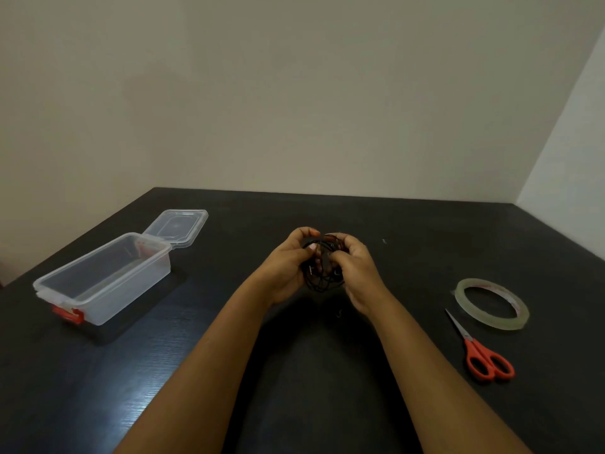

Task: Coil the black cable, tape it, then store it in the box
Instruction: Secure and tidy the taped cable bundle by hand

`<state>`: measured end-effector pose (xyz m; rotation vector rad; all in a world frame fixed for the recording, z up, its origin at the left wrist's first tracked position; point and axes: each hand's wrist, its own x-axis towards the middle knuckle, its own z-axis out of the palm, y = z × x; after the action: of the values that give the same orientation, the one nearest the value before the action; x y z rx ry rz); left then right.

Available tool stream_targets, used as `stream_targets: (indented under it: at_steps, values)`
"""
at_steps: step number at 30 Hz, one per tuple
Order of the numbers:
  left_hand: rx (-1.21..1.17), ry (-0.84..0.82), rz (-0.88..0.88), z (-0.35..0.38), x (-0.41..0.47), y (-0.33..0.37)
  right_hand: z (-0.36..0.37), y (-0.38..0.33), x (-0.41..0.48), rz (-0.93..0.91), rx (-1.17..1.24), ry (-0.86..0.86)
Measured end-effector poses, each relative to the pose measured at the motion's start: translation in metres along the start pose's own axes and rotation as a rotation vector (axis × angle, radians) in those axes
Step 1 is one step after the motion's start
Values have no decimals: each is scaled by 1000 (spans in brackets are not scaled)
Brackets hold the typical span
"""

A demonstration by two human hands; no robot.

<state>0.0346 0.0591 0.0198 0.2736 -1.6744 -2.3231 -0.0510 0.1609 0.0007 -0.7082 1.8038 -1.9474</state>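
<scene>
Cable bundled between both hands at table centre; tape off to the right, box off to the left.

Nearest on the right: red-handled scissors [481,350], blades pointing away, tips just beside the tape roll [491,304] lying flat. Right hand [355,273] is the nearer one to the tape; a reach right and slightly back toward the body would get it. Mid-table: left hand [289,265] and right hand both closed on the black cable [322,265], held above the dark table [229,339] as a rough round coil, loops standing roughly upright, no clear long axis; free end not discernible. No tape on it yet, by my judgement. Far left: clear box [101,283], lid [176,227] flipped open behind, long axis running near-left to far-right, well apart from the hands.
</scene>
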Motion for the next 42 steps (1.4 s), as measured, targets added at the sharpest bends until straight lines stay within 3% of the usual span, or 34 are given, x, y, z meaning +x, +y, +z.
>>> stream_targets:
  at_steps: [7,10,15,23,26,30,33,38,42]
  values:
    - [-55,84,32,2,2,3,-3,4,3,-33,100,1]
    - [-49,195,30,-4,4,2,-4,3,5,-71,103,85]
    - [-48,230,-42,-9,6,-3,-9,4,7,-55,83,195]
    - [-165,395,39,-16,10,0,-22,-3,10,-56,207,395]
    - [-204,409,49,-15,11,0,-22,-1,11,-54,117,409]
    - [-294,369,87,-14,10,3,-20,2,9,-125,-332,366]
    - [-277,271,108,-11,8,3,-16,0,1,-166,-497,332]
    - [-175,119,39,-6,2,4,-10,-5,-4,-305,-416,325]
    - [-58,5,-25,-4,-1,3,-6,-6,-2,-313,-360,244]
